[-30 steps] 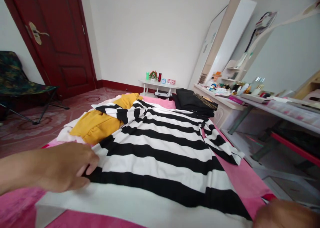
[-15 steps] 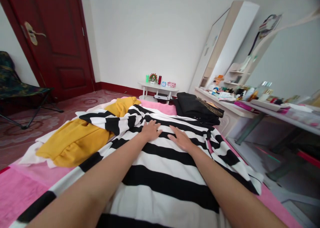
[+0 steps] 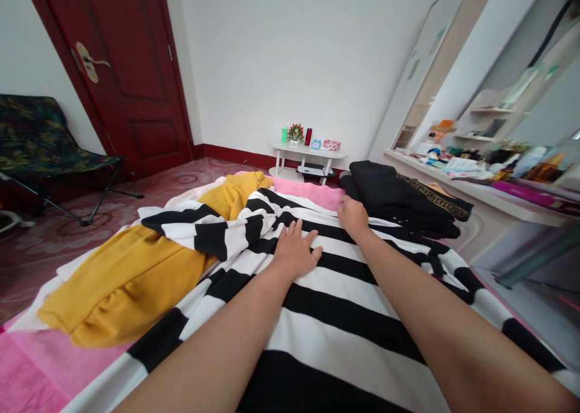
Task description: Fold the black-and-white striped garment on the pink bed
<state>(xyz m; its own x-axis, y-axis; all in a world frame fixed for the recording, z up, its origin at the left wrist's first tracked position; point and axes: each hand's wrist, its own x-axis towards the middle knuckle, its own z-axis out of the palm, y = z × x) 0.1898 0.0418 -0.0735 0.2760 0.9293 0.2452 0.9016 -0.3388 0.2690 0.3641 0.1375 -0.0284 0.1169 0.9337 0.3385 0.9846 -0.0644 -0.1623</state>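
A black-and-white striped garment (image 3: 344,316) lies spread across the pink bed cover (image 3: 27,370). My left hand (image 3: 296,250) rests flat on it, fingers apart, near the upper middle. My right hand (image 3: 352,214) is farther away at the garment's top edge, fingers curled onto the cloth beside the pink cover; whether it grips the cloth I cannot tell. One striped sleeve (image 3: 199,228) is folded over to the left, lying on a yellow garment (image 3: 122,286).
A folded black garment with a gold-patterned band (image 3: 403,198) sits at the bed's far right. Beyond the bed stand a small white table (image 3: 306,153) with knick-knacks, a red door (image 3: 131,68), a folding chair (image 3: 40,147) and a cluttered desk (image 3: 480,177) on the right.
Both arms reached forward from the near edge over the striped garment. Since half a second ago my right hand has slid farther to the top edge; the view has moved closer.
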